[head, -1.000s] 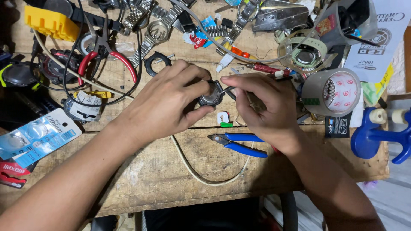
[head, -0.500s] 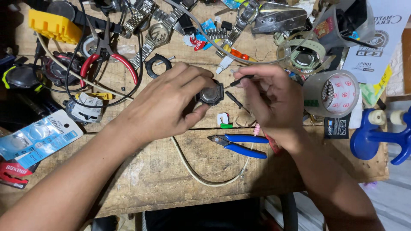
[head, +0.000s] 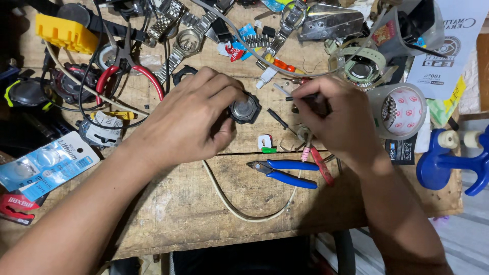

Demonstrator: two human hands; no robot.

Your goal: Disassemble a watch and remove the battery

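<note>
My left hand [head: 191, 119] rests on the wooden bench [head: 168, 203] and grips a small black watch case [head: 245, 109] with a round metal back facing up. To its right, a little apart from the case, my right hand [head: 338, 119] pinches a thin dark screwdriver [head: 290, 98] whose tip points left. Another thin dark tool [head: 277, 120] lies between the hands. Blue-handled cutters [head: 282, 172] lie just in front of my right hand, next to a red-handled tool [head: 321, 164].
Several metal watches and straps [head: 183, 35] crowd the back of the bench. A yellow block [head: 65, 33] and red-handled pliers [head: 130, 74] lie back left, battery packs [head: 43, 165] front left. A tape roll [head: 402, 109] and blue clamp tool [head: 453, 163] sit right. A pale cable [head: 244, 211] loops forward.
My right hand has drawn away to the right from the watch case, taking the screwdriver with it. My left hand keeps its hold on the case.
</note>
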